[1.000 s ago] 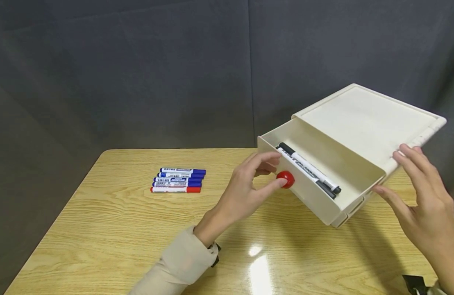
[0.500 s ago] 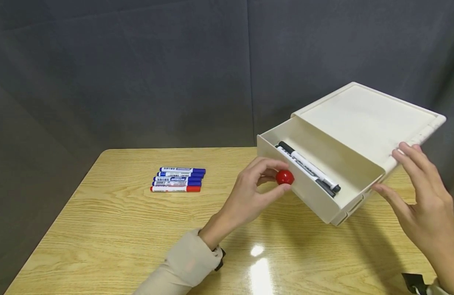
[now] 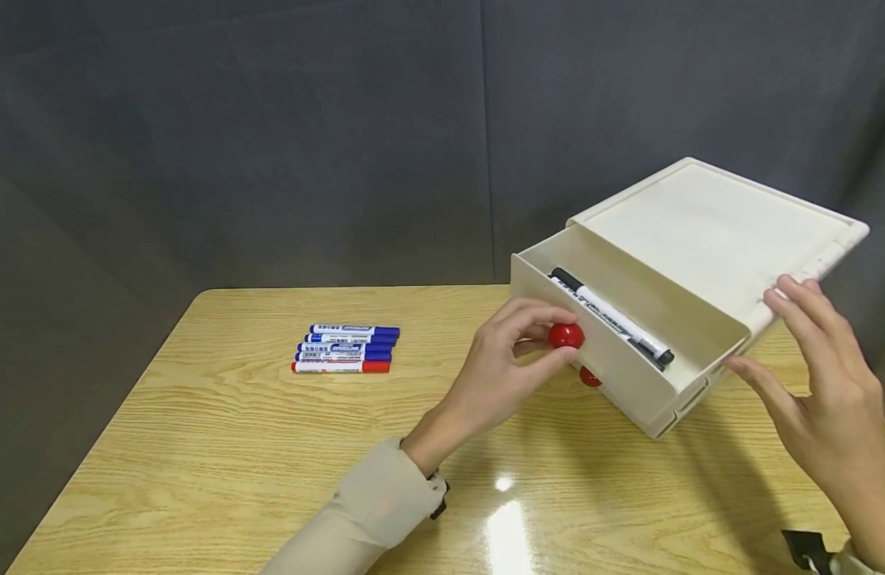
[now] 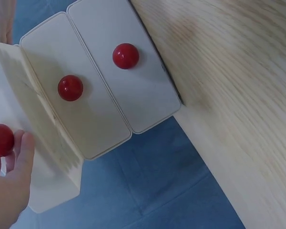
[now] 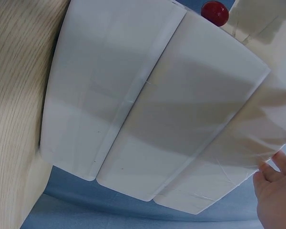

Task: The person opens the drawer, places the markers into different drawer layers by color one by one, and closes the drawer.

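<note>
A white drawer cabinet (image 3: 730, 220) stands at the right of the table, its top drawer (image 3: 543, 283) pulled part-way out. My left hand (image 3: 496, 367) pinches the round red knob (image 3: 566, 335) on that drawer's front, thumb below and fingers above. Inside the drawer lie black-capped whiteboard markers (image 3: 615, 315), one partly hidden by the front wall. My right hand (image 3: 823, 391) rests against the cabinet's right top edge with fingers fairly straight. In the left wrist view, two lower drawers show, with a middle knob (image 4: 70, 88) and a bottom knob (image 4: 126, 56).
At the left of the wooden table (image 3: 220, 447) several blue-capped markers (image 3: 352, 339) lie side by side with a red-capped marker (image 3: 342, 367) in front. A dark grey curtain (image 3: 342, 144) hangs behind the table.
My left hand has closed its fingers round the knob and moved slightly right and away. The top drawer has slid in a little, revealing a knob below. My right hand stays put.
</note>
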`<action>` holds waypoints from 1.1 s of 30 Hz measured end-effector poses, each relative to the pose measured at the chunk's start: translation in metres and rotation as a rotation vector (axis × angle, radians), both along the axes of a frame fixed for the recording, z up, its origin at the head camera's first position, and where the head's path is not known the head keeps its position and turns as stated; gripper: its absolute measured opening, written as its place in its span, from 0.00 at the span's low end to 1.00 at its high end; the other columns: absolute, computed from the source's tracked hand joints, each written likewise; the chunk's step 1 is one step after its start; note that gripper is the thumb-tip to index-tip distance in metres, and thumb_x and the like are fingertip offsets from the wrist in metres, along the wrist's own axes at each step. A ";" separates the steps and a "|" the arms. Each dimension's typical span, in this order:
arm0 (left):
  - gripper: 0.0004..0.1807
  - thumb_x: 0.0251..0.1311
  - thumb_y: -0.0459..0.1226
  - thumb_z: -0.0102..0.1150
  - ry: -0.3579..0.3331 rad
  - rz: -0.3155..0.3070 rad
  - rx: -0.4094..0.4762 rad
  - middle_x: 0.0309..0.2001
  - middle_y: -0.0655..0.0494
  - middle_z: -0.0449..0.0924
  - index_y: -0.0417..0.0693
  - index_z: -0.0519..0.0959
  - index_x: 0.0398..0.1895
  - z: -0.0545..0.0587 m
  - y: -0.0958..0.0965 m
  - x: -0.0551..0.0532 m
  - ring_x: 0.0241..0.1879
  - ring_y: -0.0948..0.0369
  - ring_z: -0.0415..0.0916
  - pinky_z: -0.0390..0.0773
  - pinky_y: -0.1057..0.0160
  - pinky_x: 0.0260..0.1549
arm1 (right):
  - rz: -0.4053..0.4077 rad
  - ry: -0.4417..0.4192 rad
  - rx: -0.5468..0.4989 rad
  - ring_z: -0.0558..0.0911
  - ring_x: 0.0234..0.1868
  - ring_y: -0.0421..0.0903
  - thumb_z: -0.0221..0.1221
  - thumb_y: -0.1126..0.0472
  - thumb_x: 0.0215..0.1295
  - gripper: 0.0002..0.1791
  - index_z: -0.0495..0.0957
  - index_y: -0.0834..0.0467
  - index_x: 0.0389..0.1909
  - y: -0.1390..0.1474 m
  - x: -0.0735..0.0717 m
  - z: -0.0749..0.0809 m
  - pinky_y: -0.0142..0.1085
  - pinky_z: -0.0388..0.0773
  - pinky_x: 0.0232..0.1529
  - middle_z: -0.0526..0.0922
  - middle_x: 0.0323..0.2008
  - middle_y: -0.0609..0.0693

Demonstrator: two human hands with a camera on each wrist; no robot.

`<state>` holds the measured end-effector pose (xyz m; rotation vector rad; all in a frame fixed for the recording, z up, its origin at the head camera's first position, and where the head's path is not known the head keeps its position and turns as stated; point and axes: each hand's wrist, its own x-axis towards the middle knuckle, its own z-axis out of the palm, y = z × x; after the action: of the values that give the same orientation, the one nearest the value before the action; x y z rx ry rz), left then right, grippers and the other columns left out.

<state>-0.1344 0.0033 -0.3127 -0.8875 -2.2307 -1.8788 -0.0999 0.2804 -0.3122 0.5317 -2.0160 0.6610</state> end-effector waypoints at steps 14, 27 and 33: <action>0.19 0.61 0.28 0.64 0.048 -0.005 0.039 0.53 0.44 0.76 0.36 0.78 0.56 -0.002 0.026 -0.018 0.46 0.54 0.81 0.80 0.73 0.51 | -0.007 -0.001 0.004 0.67 0.73 0.55 0.52 0.35 0.65 0.44 0.74 0.75 0.57 -0.001 0.000 0.002 0.33 0.59 0.76 0.74 0.58 0.75; 0.19 0.64 0.28 0.61 0.039 0.028 -0.014 0.55 0.48 0.76 0.39 0.78 0.58 0.000 0.053 -0.031 0.45 0.64 0.80 0.78 0.78 0.51 | -0.002 0.014 -0.013 0.68 0.72 0.54 0.53 0.35 0.66 0.43 0.74 0.74 0.56 -0.002 0.002 0.001 0.33 0.60 0.76 0.75 0.57 0.75; 0.20 0.63 0.28 0.62 0.046 0.034 -0.020 0.56 0.47 0.76 0.38 0.78 0.58 0.002 0.060 -0.035 0.46 0.64 0.79 0.77 0.79 0.51 | -0.002 0.013 -0.016 0.68 0.72 0.55 0.53 0.35 0.66 0.43 0.74 0.74 0.56 -0.002 0.003 0.002 0.34 0.60 0.75 0.75 0.57 0.75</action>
<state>-0.1692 0.0631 -0.3109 -0.8806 -2.2269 -1.8057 -0.0970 0.2781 -0.3102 0.5236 -1.9970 0.6699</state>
